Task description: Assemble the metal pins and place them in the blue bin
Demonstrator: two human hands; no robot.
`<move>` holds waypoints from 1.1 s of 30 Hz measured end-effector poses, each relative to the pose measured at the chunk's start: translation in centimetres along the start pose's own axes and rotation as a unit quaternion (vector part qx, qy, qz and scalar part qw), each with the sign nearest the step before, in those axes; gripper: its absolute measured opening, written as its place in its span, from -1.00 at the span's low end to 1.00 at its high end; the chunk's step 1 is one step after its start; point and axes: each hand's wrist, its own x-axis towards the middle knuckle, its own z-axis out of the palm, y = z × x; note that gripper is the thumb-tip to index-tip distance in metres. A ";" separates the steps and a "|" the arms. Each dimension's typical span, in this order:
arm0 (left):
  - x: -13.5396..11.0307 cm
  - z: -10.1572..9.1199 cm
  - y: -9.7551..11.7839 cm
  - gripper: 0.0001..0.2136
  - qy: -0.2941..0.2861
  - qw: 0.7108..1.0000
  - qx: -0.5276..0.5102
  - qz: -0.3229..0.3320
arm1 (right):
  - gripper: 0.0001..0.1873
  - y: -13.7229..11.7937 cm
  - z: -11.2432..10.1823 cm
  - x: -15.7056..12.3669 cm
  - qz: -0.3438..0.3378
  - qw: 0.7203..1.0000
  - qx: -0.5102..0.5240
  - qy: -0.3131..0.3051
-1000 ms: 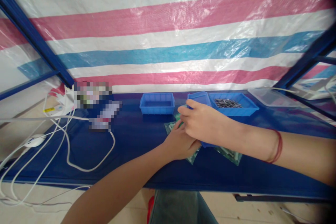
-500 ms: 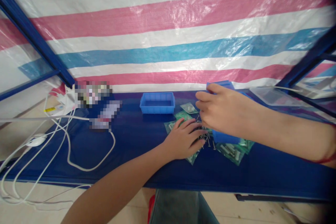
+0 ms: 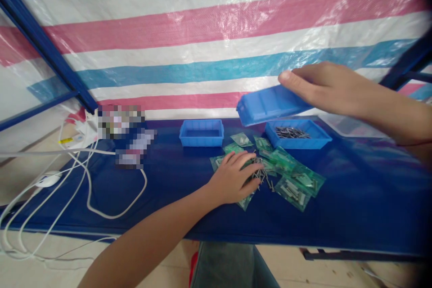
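Observation:
My right hand [image 3: 313, 85] grips a blue plastic bin [image 3: 270, 104], which is tilted in the air with its underside or outer wall toward me. Below it, a second blue bin [image 3: 299, 144] stands on the table and holds many loose screws [image 3: 292, 132]. My left hand [image 3: 236, 177] lies with fingers spread over a small heap of screws [image 3: 259, 173] and green-printed plastic packets. Several more clear packets [image 3: 293, 192] with small parts inside lie to the right of that hand.
Another blue bin [image 3: 201, 144] sits at the back middle of the blue table [image 3: 168, 189]. White cables [image 3: 118, 218] loop over the left side, near a white mouse-like object [image 3: 49, 179]. Behind hangs a striped plastic sheet [image 3: 202, 27], and blue frame posts [image 3: 50, 54] stand at the sides.
My right hand has lifted the blue bin up and away from the packets, tilting it. The bin of screws behind and the packets beneath now show. My left hand stays nearly in place.

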 end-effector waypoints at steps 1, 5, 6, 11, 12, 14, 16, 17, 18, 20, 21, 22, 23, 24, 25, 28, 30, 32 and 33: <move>-0.1 0.0 0.0 -0.62 0.009 1.000 0.001 -0.006 | -0.34 0.4 0.0 0.2 0.067 0.996 0.061 -0.007; -0.3 0.0 -0.1 -0.51 0.052 0.996 0.020 -0.072 | -0.59 2.1 1.4 0.1 0.205 0.941 0.268 0.025; -0.3 0.1 -0.1 -0.47 0.056 0.994 0.024 -0.094 | -0.65 2.6 2.2 0.0 0.214 0.927 0.307 0.036; -0.2 0.3 -0.1 -0.41 0.015 0.991 0.014 -0.130 | -0.71 4.0 7.0 -0.7 0.149 0.951 0.260 0.078; -0.2 0.3 -0.1 -0.42 0.008 0.992 0.014 -0.128 | -0.71 4.1 8.0 -0.8 0.129 0.966 0.204 0.094; -0.2 0.2 -0.1 -0.45 0.003 0.992 0.019 -0.128 | -0.66 4.0 10.0 -1.0 0.091 0.981 0.100 0.138; -0.1 0.2 0.0 -0.48 0.007 0.991 0.028 -0.129 | -0.63 3.8 11.8 -1.1 0.061 0.984 0.056 0.156; -0.2 0.2 0.0 -0.49 0.009 0.991 0.031 -0.129 | -0.63 3.7 12.6 -1.1 0.040 0.987 0.045 0.149; -0.2 0.2 0.0 -0.50 0.012 0.991 0.033 -0.129 | -0.62 3.6 13.4 -1.1 0.020 0.989 0.035 0.144; -0.2 0.3 0.0 -0.50 0.012 0.991 0.036 -0.128 | -0.62 3.4 14.8 -1.1 -0.018 0.991 0.012 0.130; -0.2 0.4 0.0 -0.51 0.012 0.991 0.038 -0.128 | -0.61 3.4 15.5 -1.1 -0.032 0.992 0.000 0.125; -0.2 0.4 -0.1 -0.51 0.010 0.991 0.040 -0.127 | -0.61 3.4 16.1 -1.1 -0.042 0.992 -0.010 0.119; -0.2 0.4 -0.1 -0.51 0.008 0.991 0.041 -0.127 | -0.61 3.4 16.6 -1.1 -0.050 0.992 -0.019 0.112; -0.2 0.5 -0.1 -0.51 0.006 0.991 0.043 -0.127 | -0.61 3.4 17.0 -1.1 -0.054 0.993 -0.024 0.105; -0.2 0.4 -0.1 -0.51 0.004 0.991 0.043 -0.126 | -0.61 3.4 17.4 -1.1 -0.057 0.993 -0.025 0.098; -0.2 0.4 -0.2 -0.52 0.000 0.991 0.042 -0.124 | -0.61 3.3 18.0 -1.2 -0.063 0.996 -0.015 0.066; -0.2 0.3 -0.2 -0.52 0.000 0.992 0.040 -0.123 | -0.61 3.2 17.9 -1.2 -0.059 0.998 -0.009 0.030; -0.2 0.3 -0.2 -0.52 0.000 0.992 0.039 -0.123 | -0.61 3.1 17.6 -1.2 -0.052 0.998 -0.014 -0.023; -0.2 0.3 -0.2 -0.52 0.000 0.992 0.037 -0.123 | -0.62 3.1 17.4 -1.1 -0.050 0.997 -0.020 -0.049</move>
